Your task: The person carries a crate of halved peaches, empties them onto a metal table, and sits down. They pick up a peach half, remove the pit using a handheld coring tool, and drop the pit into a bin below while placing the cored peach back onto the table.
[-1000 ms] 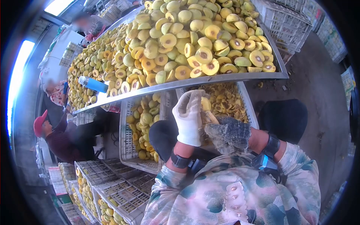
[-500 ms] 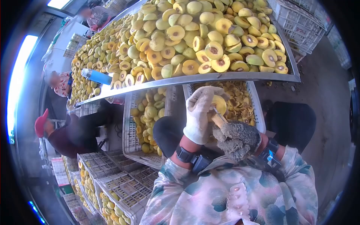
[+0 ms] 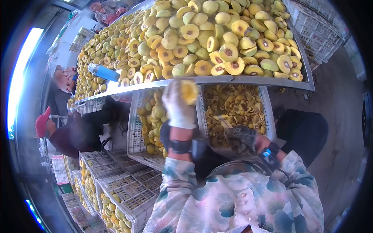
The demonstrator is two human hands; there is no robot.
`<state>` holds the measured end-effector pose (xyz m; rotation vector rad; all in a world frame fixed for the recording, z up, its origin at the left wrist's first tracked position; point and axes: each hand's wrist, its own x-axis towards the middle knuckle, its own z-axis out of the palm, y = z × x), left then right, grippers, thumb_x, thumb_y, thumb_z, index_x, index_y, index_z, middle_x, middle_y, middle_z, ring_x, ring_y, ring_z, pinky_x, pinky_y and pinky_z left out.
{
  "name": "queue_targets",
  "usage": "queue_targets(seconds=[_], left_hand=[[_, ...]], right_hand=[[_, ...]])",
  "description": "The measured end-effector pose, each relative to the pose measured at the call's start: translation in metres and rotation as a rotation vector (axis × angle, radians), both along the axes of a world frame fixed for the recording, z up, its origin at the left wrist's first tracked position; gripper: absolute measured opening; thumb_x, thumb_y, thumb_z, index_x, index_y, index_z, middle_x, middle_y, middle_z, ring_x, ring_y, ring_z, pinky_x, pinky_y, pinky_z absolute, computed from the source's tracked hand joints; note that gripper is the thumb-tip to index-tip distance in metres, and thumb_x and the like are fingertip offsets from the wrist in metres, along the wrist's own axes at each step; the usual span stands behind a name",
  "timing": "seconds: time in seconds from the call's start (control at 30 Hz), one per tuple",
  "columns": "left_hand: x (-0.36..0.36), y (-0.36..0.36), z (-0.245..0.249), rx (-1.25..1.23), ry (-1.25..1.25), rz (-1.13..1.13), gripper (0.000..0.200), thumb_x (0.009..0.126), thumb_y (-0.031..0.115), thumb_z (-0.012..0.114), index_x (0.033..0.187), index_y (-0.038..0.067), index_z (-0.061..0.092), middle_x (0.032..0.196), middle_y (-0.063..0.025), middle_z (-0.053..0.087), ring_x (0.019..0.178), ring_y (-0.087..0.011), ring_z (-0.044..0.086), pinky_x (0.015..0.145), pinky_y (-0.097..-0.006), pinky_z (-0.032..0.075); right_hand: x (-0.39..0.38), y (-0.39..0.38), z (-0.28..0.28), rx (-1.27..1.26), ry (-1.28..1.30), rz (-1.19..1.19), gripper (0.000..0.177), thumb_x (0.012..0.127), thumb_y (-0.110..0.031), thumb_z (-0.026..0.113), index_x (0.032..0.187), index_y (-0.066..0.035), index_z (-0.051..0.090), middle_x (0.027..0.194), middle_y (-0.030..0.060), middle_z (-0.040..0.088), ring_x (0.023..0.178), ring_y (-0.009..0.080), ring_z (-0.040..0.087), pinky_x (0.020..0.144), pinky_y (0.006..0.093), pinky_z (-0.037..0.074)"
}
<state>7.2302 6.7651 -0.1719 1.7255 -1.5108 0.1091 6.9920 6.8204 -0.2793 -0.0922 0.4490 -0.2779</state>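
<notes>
My left hand (image 3: 179, 105), in a white glove, is raised at twelve o'clock from my chest. Its fingers are closed around a peach half (image 3: 189, 92), cut face outward, just below the rim of the bench (image 3: 248, 80). My right hand (image 3: 241, 139), in a grey knitted glove, sits lower at two o'clock from my chest and well apart from the left. It is curled shut on a small tool (image 3: 224, 121), whose pale tip pokes out toward eleven o'clock; it is too blurred to say more.

The bench carries a heap of halved peaches (image 3: 210, 35) running off toward ten o'clock, with a blue bottle (image 3: 104, 72) lying at its near edge. Under the bench, a crate of whole peaches (image 3: 152, 116) stands at nine o'clock of my left hand. A crate of cut pieces (image 3: 237, 105) stands just beside it, right above my right hand. At nine o'clock sits a person in a red cap (image 3: 43, 123), and stacked crates (image 3: 116, 190) fill seven o'clock.
</notes>
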Motion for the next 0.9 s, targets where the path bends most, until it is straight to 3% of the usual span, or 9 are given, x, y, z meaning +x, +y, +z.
queue_targets(seconds=[0.07, 0.13, 0.2, 0.27, 0.3, 0.47, 0.67, 0.83, 0.9], left_hand=[[0.028, 0.009, 0.014, -0.057, 0.550, -0.053, 0.018, 0.084, 0.018, 0.057, 0.095, 0.005, 0.059, 0.088, -0.0072, 0.062, 0.077, -0.0165, 0.061, 0.061, -0.0294, 0.052], [0.057, 0.028, 0.032, -0.153, 1.099, -0.036, 0.013, 0.086, 0.007, 0.054, 0.092, -0.001, 0.062, 0.086, -0.0042, 0.061, 0.077, -0.0094, 0.056, 0.069, -0.0216, 0.046], [0.130, 0.040, -0.001, 0.152, 0.576, 0.099, 0.023, 0.082, 0.019, 0.062, 0.098, 0.003, 0.061, 0.091, -0.0071, 0.060, 0.080, -0.0163, 0.059, 0.071, -0.0265, 0.048], [0.139, 0.046, 0.002, 0.667, -0.420, 0.391, 0.035, 0.074, 0.028, 0.069, 0.103, 0.010, 0.060, 0.104, -0.0125, 0.057, 0.087, -0.0274, 0.059, 0.076, -0.0367, 0.049], [0.142, 0.044, 0.002, 0.527, -0.528, 0.387, 0.045, 0.067, 0.035, 0.072, 0.105, 0.017, 0.060, 0.114, -0.0161, 0.052, 0.094, -0.0348, 0.056, 0.081, -0.0440, 0.047], [0.098, -0.031, 0.023, 0.223, -0.337, 0.032, 0.049, 0.076, 0.034, 0.066, 0.114, 0.007, 0.055, 0.102, -0.0163, 0.059, 0.092, -0.0322, 0.058, 0.079, -0.0398, 0.046], [0.061, -0.107, 0.010, 0.759, -0.501, -0.052, 0.046, 0.080, 0.049, 0.054, 0.106, 0.012, 0.055, 0.102, -0.0170, 0.058, 0.095, -0.0313, 0.058, 0.079, -0.0399, 0.046], [0.069, -0.109, -0.026, 0.459, -0.131, -0.190, 0.031, 0.082, 0.035, 0.057, 0.103, 0.012, 0.057, 0.099, -0.0147, 0.058, 0.091, -0.0293, 0.057, 0.080, -0.0348, 0.046], [0.061, -0.103, -0.033, 0.282, 0.285, -0.265, 0.032, 0.082, 0.031, 0.056, 0.107, 0.011, 0.054, 0.099, -0.0104, 0.054, 0.087, -0.0252, 0.057, 0.075, -0.0339, 0.048]], right_hand=[[0.013, -0.011, -0.051, -0.155, 0.749, 0.298, 0.036, 0.084, -0.032, 0.061, 0.107, -0.004, 0.058, 0.091, 0.0062, 0.062, 0.068, 0.0141, 0.056, 0.059, 0.0227, 0.043], [0.009, -0.013, -0.030, -0.133, 0.729, 0.200, 0.027, 0.085, -0.034, 0.059, 0.093, -0.008, 0.058, 0.072, 0.0036, 0.055, 0.053, 0.0137, 0.050, 0.047, 0.0260, 0.038], [0.009, -0.010, -0.029, -0.097, 0.701, 0.099, 0.025, 0.086, -0.035, 0.058, 0.079, -0.011, 0.058, 0.053, 0.0010, 0.047, 0.039, 0.0134, 0.044, 0.035, 0.0294, 0.033], [0.011, -0.010, -0.047, -0.710, 0.759, 0.490, 0.024, 0.085, -0.035, 0.058, 0.080, -0.011, 0.057, 0.052, 0.0005, 0.046, 0.037, 0.0146, 0.041, 0.035, 0.0300, 0.031], [0.014, -0.010, -0.041, -0.660, 0.789, 0.302, 0.025, 0.084, -0.034, 0.060, 0.079, -0.010, 0.056, 0.050, -0.0001, 0.044, 0.036, 0.0161, 0.041, 0.034, 0.0298, 0.032], [0.010, -0.026, -0.005, -0.541, 0.769, 0.223, 0.028, 0.086, -0.033, 0.056, 0.088, -0.005, 0.060, 0.063, 0.0050, 0.054, 0.049, 0.0162, 0.052, 0.044, 0.0283, 0.040], [0.002, -0.018, -0.031, -0.151, 0.607, 0.029, 0.027, 0.085, -0.035, 0.060, 0.067, -0.016, 0.050, 0.048, -0.0035, 0.040, 0.034, 0.0118, 0.036, 0.032, 0.0254, 0.024], [0.001, -0.020, 0.005, -0.139, 0.602, 0.049, 0.022, 0.085, -0.032, 0.059, 0.072, -0.016, 0.052, 0.051, -0.0040, 0.042, 0.036, 0.0109, 0.036, 0.033, 0.0250, 0.024], [0.010, -0.023, -0.004, -0.532, 0.682, -0.060, 0.014, 0.085, -0.026, 0.060, 0.081, -0.015, 0.055, 0.056, -0.0032, 0.047, 0.040, 0.0099, 0.042, 0.034, 0.0246, 0.030]])
